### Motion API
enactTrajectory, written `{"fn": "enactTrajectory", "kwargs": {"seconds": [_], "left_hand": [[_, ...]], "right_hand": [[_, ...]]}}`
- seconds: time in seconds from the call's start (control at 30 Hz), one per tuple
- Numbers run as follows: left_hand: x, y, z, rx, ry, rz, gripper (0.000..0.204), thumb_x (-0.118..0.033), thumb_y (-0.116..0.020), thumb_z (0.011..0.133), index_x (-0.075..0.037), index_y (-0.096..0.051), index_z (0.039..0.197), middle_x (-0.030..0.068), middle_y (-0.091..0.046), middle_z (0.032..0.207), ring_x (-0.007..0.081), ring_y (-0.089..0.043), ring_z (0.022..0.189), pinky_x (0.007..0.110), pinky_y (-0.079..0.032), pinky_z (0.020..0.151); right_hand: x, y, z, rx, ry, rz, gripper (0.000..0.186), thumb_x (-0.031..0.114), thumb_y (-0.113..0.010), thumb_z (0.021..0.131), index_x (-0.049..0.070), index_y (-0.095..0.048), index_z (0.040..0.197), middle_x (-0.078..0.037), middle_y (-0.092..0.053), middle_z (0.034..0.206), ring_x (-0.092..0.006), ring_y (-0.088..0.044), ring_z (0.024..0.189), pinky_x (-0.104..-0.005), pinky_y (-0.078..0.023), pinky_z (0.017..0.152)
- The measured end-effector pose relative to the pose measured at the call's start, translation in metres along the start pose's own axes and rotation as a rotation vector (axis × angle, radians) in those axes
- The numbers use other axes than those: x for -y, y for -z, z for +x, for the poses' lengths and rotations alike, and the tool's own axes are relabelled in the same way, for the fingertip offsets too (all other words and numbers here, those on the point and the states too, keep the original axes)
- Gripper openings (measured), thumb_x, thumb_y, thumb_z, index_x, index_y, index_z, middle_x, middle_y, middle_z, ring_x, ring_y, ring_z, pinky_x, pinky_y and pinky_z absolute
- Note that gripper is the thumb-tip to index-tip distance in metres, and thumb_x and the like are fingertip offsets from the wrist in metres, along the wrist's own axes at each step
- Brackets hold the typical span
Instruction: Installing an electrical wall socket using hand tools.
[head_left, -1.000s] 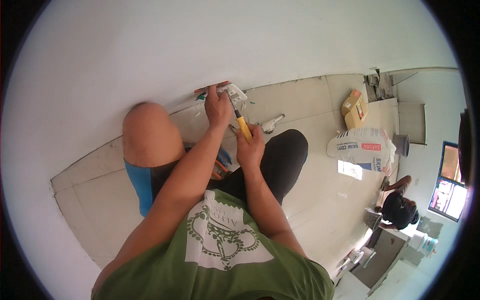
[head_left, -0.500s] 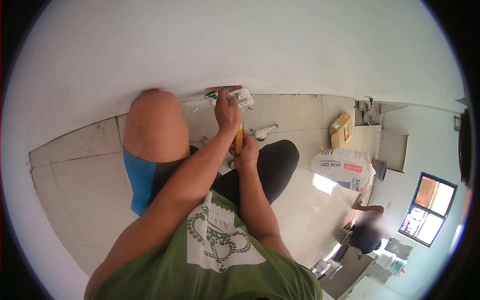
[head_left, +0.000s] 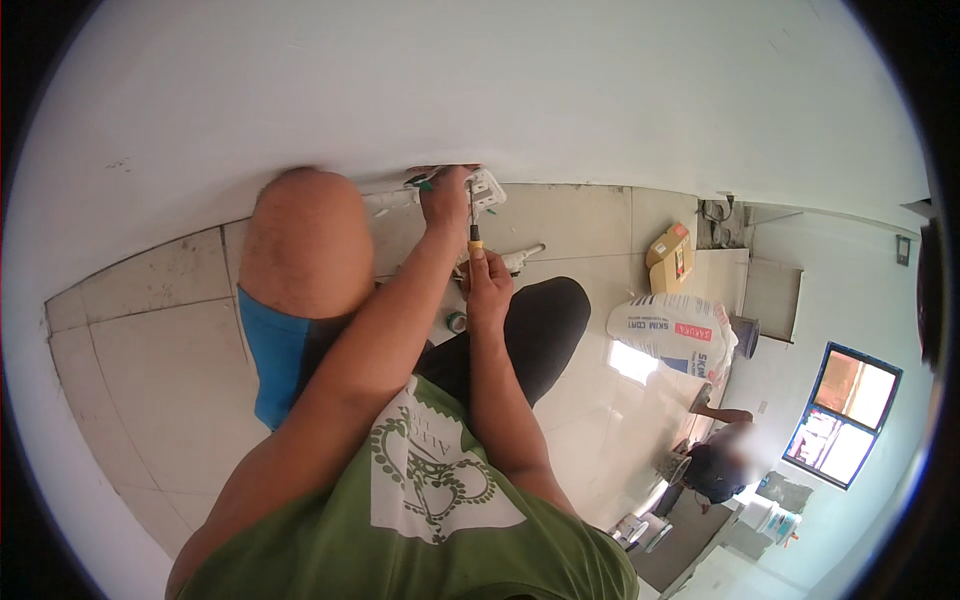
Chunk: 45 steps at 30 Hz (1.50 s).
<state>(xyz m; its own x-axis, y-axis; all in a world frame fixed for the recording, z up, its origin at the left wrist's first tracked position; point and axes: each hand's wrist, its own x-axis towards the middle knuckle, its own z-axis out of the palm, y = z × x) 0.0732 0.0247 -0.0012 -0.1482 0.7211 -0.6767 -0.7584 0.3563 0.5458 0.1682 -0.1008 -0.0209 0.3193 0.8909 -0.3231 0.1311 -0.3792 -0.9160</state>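
My left hand [head_left: 444, 200] is closed on a white wall socket [head_left: 488, 190], holding it just in front of an opening [head_left: 445, 168] low in the white wall. Something green shows beside those fingers. My right hand [head_left: 489, 290] grips the yellow handle of a screwdriver [head_left: 475, 226]. Its shaft points toward the wall and meets the socket's left side, beside my left fingers. The exact spot under the tip is too small to make out.
A pale tool [head_left: 522, 259] lies on the tiled floor beyond my right hand, and a small can [head_left: 456, 322] stands between my legs. To the right are a cardboard box [head_left: 670, 258], a large white sack [head_left: 655, 322] and another person [head_left: 715, 470] at work.
The screwdriver has turned more upright and its shaft now shows along the socket's left side. My right fingers have shifted on the handle. The left hand still holds the socket.
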Motion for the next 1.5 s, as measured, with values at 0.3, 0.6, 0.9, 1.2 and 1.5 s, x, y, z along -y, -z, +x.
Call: {"fn": "enactTrajectory", "kwargs": {"seconds": [0.3,0.6,0.9,1.2,1.5], "left_hand": [[-0.005,0.003,-0.003,-0.019,0.181,-0.131,0.015,-0.025,-0.068,0.084,-0.016,-0.069,0.096,-0.0018,-0.068,0.091,0.0117,-0.064,0.080,0.030,-0.045,0.063],[-0.014,-0.004,-0.017,-0.094,0.112,-0.020,0.019,-0.024,-0.072,0.080,-0.018,-0.071,0.097,-0.0042,-0.067,0.098,0.0105,-0.060,0.086,0.029,-0.041,0.067],[-0.006,0.005,-0.003,-0.036,0.150,0.034,0.028,-0.034,-0.070,0.083,-0.023,-0.069,0.108,-0.0047,-0.062,0.109,0.0120,-0.053,0.098,0.033,-0.041,0.079],[-0.001,0.004,-0.010,-0.056,0.089,-0.020,0.032,-0.032,-0.074,0.084,-0.013,-0.069,0.109,0.0008,-0.064,0.108,0.0135,-0.063,0.093,0.030,-0.048,0.077],[0.044,0.012,0.005,-0.102,-0.375,0.229,0.035,-0.011,-0.071,0.082,-0.003,-0.064,0.116,0.0142,-0.064,0.115,0.0268,-0.064,0.106,0.038,-0.050,0.096]], "right_hand": [[0.024,0.008,-0.003,0.264,-0.477,0.596,0.036,0.036,-0.055,0.105,0.003,-0.068,0.111,-0.005,-0.061,0.078,-0.0066,-0.045,0.052,-0.0224,-0.029,0.043],[0.026,-0.004,-0.010,-0.335,0.319,-0.555,0.042,0.036,-0.071,0.095,-0.003,-0.073,0.112,-0.010,-0.073,0.094,-0.0223,-0.070,0.083,-0.0349,-0.055,0.078],[0.019,0.020,0.010,0.402,-0.607,0.809,0.039,0.039,-0.052,0.104,0.006,-0.062,0.121,-0.004,-0.062,0.083,-0.0125,-0.052,0.060,-0.0244,-0.038,0.047],[0.031,-0.007,-0.010,-0.232,0.263,-0.551,0.033,0.023,-0.069,0.095,-0.005,-0.068,0.114,-0.012,-0.072,0.096,-0.0189,-0.067,0.084,-0.0332,-0.053,0.079],[0.007,-0.001,0.006,0.059,-0.103,0.095,0.031,0.014,-0.066,0.096,-0.008,-0.065,0.118,-0.007,-0.069,0.094,-0.0106,-0.059,0.077,-0.0274,-0.049,0.069]]}}
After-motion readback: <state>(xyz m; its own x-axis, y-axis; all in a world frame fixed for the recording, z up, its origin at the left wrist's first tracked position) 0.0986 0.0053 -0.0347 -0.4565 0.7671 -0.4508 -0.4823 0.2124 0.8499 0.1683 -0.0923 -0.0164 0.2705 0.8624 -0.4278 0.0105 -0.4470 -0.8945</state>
